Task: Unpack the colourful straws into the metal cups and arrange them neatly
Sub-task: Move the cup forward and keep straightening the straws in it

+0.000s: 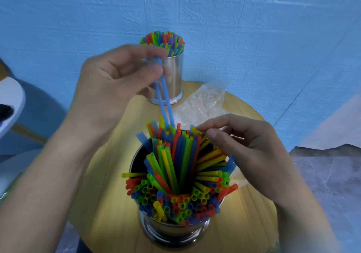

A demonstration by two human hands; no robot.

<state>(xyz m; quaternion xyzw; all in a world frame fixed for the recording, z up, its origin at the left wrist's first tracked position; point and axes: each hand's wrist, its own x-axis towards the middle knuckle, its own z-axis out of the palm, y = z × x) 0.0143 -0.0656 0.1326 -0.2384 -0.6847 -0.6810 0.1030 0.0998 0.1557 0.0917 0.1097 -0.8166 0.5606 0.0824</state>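
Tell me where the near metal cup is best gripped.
Probably the bare steel wall of the near metal cup, below the rim, from the side: the straws fill its mouth and fan over the rim, blocking any hold from above.

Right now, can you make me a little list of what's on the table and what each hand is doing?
Left hand: pinches two blue straws, their lower ends among the near cup straws
Right hand: fingers at straw tips on that cup's far side; grip unclear
Near cup: metal, full of mixed-colour straws, fanned out untidily
Far cup: metal, full, straws upright
Plastic bag: clear, crumpled, right of the far cup
Table: round, wooden
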